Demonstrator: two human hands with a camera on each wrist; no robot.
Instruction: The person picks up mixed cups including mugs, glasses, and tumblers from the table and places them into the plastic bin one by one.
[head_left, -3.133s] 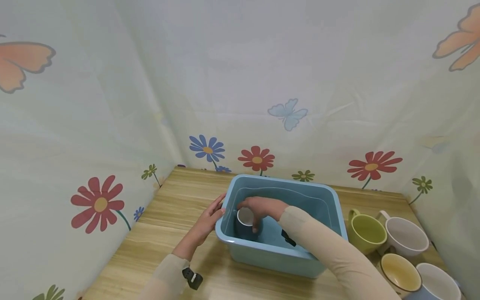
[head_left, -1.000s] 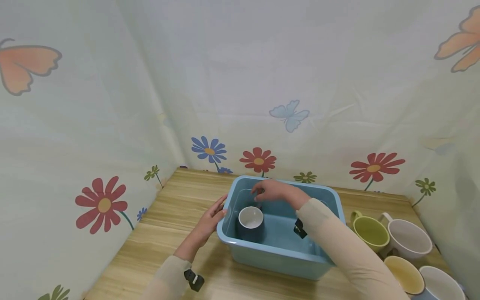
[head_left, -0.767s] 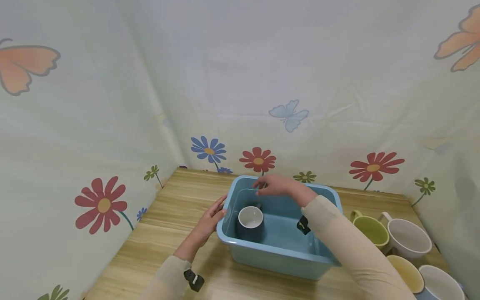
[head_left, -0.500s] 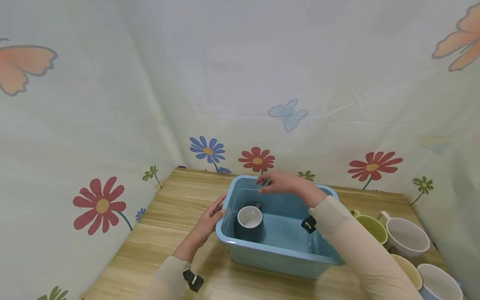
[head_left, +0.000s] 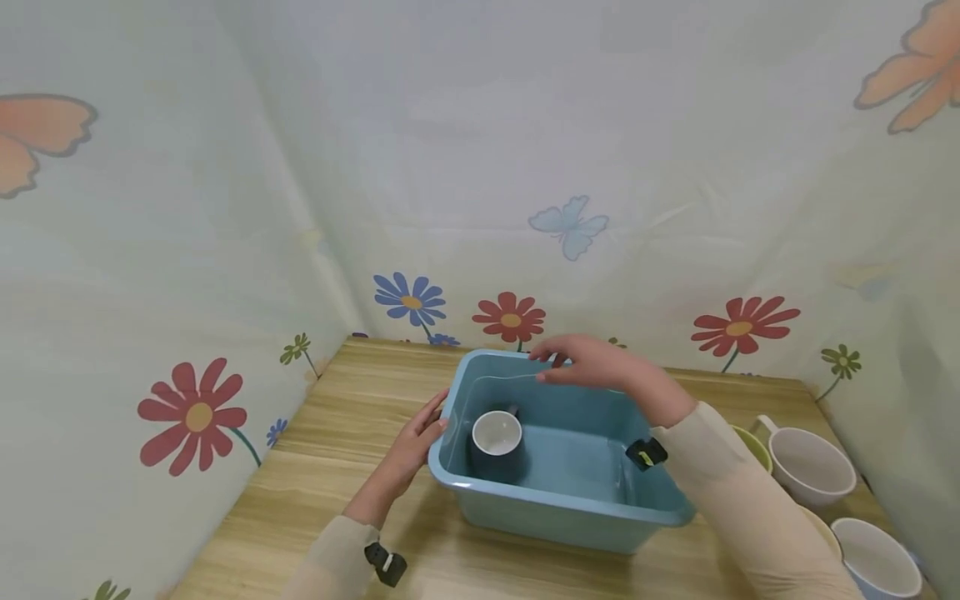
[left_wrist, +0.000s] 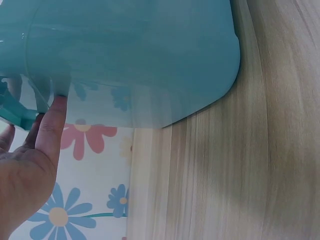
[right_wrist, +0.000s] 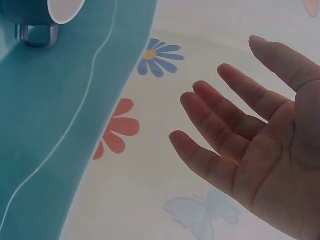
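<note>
A light blue plastic bin (head_left: pixel 547 521) stands on the wooden table. Inside it, near the left end, a dark blue mug (head_left: pixel 495 462) with a white interior sits upright, its handle towards the bin's back wall. My left hand (head_left: pixel 401 458) rests against the bin's left side; in the left wrist view its extended fingers (left_wrist: pixel 52 125) touch the wall below the rim. Over the back of the bin hovers my right hand (head_left: pixel 596 365), holding nothing. Loosely spread fingers (right_wrist: pixel 212 167) show in the right wrist view, apart from the mug (right_wrist: pixel 30 12).
Right of the bin stand a green mug (head_left: pixel 756 446), a pale mug (head_left: pixel 813 467), a yellowish mug (head_left: pixel 823 532) and a white-lined blue mug (head_left: pixel 877 557). My right forearm partly hides the green and yellowish ones. A flower-printed curtain (head_left: pixel 450 167) hangs around the table.
My right hand has let go of the dark blue mug, risen out of the bin and moved right and back. The mug stays in the bin. My left hand keeps its place.
</note>
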